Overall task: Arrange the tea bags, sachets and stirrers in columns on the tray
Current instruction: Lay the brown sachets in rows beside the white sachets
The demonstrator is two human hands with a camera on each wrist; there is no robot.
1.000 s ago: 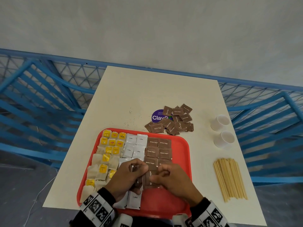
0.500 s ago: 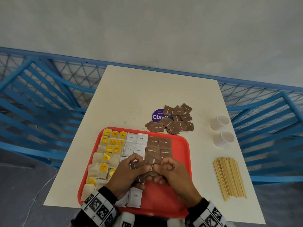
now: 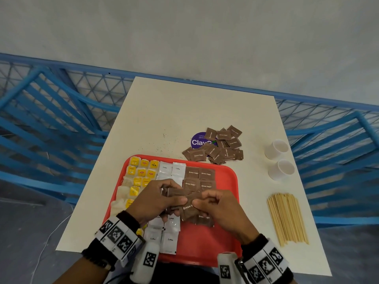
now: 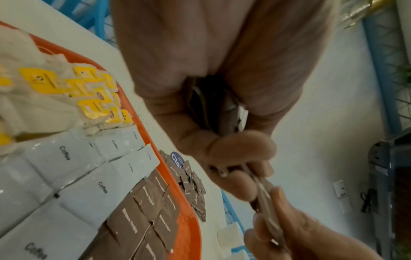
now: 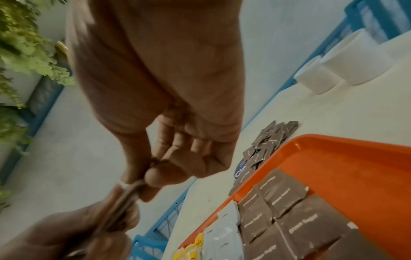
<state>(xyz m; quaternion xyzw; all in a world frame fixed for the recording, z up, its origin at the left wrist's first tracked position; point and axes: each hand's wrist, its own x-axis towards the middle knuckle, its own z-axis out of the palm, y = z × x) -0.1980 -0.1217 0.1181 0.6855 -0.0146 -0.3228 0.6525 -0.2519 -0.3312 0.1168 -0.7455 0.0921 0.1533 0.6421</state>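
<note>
Above the flat red plastic tray, a small stack of brown paper sugar sachets is pinched together by the left hand and right hand.

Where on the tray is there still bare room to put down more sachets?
Bare red shows along the tray's right strip, beside the brown sugar sachets, and near its front right corner under the right hand. The left and middle are crowded with tea bags and coffee sachets.
</note>
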